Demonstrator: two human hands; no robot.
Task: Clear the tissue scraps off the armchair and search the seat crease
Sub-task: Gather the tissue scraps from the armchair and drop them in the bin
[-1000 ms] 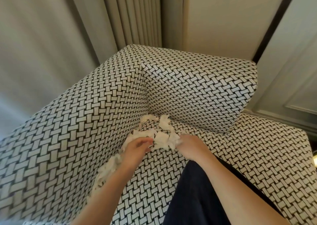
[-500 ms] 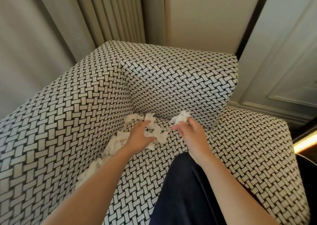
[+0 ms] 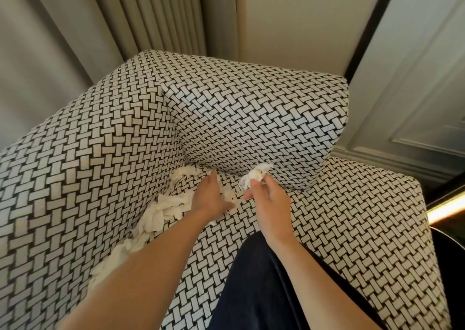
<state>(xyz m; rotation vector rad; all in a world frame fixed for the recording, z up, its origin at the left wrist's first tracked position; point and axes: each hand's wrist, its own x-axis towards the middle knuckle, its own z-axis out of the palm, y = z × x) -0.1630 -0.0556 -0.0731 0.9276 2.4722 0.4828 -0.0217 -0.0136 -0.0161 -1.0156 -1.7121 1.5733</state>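
- The armchair [image 3: 251,118], covered in a black-and-white basket-weave print, fills most of the view. Its seat [image 3: 352,229] spreads from the lower middle out to the right.
- The left hand [image 3: 211,199] lies flat on the seat near the inner corner, with its fingers straight and close together. The fingertips reach the seat crease [image 3: 226,173], where the seat meets the upright cushion.
- A few white bits of tissue show under and just beside that palm, pressed against the fabric.
- The tissue scraps [image 3: 163,211] lie in a ragged line along the join between the seat and the left side panel. They run from the inner corner down to the lower left, where the left forearm hides part of them.
- The right hand [image 3: 269,201] is just to the right of the left one, with its wrist lifted off the seat.
- It pinches a tissue wad [image 3: 256,175] between the thumb and the fingertips (how many fingers share the pinch cannot be told).
- The tissue wad sticks up above the fingertips and shows against the lower edge of the upright cushion. Whether it touches the fabric cannot be told.
- A dark trouser leg [image 3: 264,292] rests on the seat at the lower middle, between the two forearms.
- Behind the chair hangs a pleated curtain [image 3: 156,15], with a pale wall panel [image 3: 415,90] to the right.
- A warm light strip [image 3: 448,206] glows at the right edge.
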